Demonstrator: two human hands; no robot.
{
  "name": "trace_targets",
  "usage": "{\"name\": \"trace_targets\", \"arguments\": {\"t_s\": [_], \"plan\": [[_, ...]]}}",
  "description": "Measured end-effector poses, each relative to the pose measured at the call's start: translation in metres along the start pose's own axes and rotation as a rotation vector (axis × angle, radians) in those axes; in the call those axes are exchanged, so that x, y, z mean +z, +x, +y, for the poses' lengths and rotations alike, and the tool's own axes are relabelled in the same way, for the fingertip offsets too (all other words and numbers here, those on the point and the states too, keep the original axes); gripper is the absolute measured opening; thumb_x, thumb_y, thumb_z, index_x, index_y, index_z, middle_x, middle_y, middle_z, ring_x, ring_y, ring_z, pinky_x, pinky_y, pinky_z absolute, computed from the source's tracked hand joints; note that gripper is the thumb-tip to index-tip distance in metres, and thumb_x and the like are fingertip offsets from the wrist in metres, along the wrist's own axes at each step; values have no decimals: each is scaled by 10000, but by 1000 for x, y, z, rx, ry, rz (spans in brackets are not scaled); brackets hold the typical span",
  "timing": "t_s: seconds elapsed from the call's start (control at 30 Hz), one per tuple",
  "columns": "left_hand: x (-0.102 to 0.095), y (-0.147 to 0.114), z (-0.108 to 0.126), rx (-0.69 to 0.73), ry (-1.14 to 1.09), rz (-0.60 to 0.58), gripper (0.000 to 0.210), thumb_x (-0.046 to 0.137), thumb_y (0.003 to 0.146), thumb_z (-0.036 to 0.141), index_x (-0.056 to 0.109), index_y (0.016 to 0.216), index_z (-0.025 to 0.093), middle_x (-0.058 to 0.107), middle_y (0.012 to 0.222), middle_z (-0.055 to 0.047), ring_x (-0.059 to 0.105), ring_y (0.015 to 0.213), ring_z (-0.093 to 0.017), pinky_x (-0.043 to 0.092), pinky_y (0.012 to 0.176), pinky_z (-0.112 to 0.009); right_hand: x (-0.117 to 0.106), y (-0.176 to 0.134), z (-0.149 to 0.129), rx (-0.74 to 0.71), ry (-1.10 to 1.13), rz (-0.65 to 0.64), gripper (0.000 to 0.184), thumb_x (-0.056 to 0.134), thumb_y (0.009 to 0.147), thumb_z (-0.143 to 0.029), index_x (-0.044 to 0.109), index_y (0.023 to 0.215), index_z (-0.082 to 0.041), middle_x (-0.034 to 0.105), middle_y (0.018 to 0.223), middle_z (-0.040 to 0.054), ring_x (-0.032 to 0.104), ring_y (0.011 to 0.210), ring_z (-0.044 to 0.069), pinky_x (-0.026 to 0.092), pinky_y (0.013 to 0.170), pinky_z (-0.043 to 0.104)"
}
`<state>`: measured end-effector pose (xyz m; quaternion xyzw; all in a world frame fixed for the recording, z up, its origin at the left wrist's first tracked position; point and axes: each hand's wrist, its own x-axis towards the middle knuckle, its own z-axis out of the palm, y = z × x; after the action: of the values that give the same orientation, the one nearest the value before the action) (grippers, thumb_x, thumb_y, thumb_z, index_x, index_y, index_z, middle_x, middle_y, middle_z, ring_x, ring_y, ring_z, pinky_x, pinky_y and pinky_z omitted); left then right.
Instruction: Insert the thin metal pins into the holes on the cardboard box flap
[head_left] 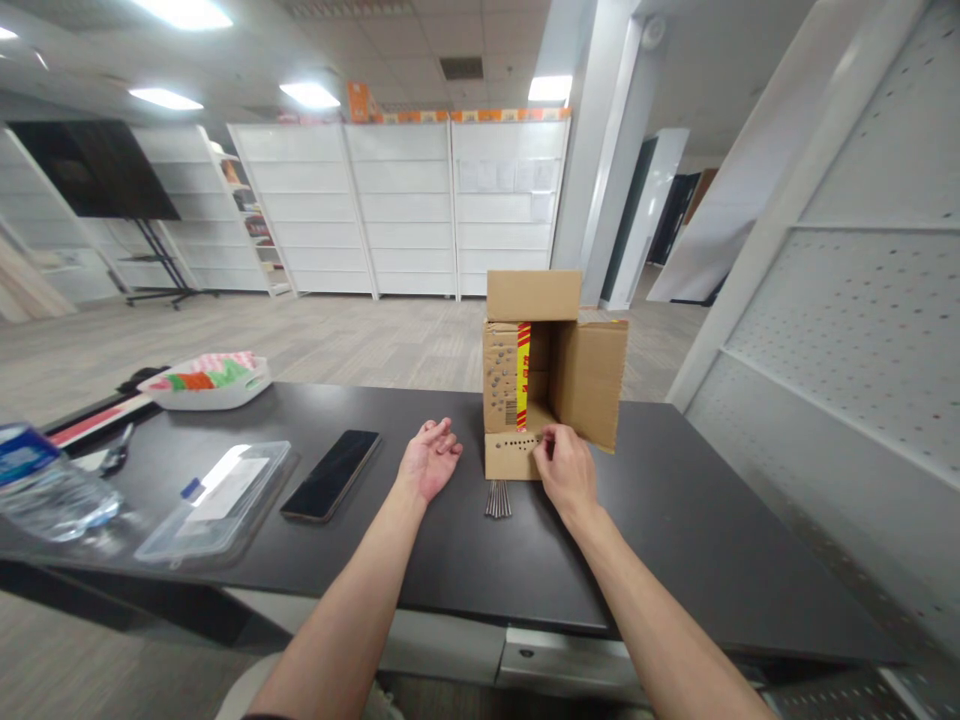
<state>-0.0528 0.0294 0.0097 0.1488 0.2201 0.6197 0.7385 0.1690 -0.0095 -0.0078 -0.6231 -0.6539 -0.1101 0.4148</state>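
Observation:
An open cardboard box [502, 376] stands on the dark table, its flaps spread and its opening towards me. Its lower flap [510, 462] hangs down at the front, with a row of small dark holes across it. At the right end of that row, my right hand [568, 468] is closed in a pinch against the flap; whatever its fingertips hold is hidden. My left hand [431, 458] rests palm up left of the box, empty, its fingers loosely curled and apart. Below the flap lies a fan of slim metal pieces like nails or screws [498, 499].
Left of my arm lie a black phone [331, 476] and a clear plastic case [217, 505]. Further left are a water bottle [52, 490] and a white basket [262, 376] with colourful cloth. A perforated white panel [862, 330] rises beside the table's right edge.

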Motion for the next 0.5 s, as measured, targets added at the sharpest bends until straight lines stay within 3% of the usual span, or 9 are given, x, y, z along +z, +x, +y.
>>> {"name": "trace_targets", "arguments": {"t_s": [0.5], "plan": [[1,-1,1,-1,4,-14,259,661,693,35,445,672,176,633,729,40,333,433,-54,362,535,-257,0,-2,0,18,103,32,168,441,818,-214,552,935,-165,632,874,100,589,794,225,450,731,339]]}}
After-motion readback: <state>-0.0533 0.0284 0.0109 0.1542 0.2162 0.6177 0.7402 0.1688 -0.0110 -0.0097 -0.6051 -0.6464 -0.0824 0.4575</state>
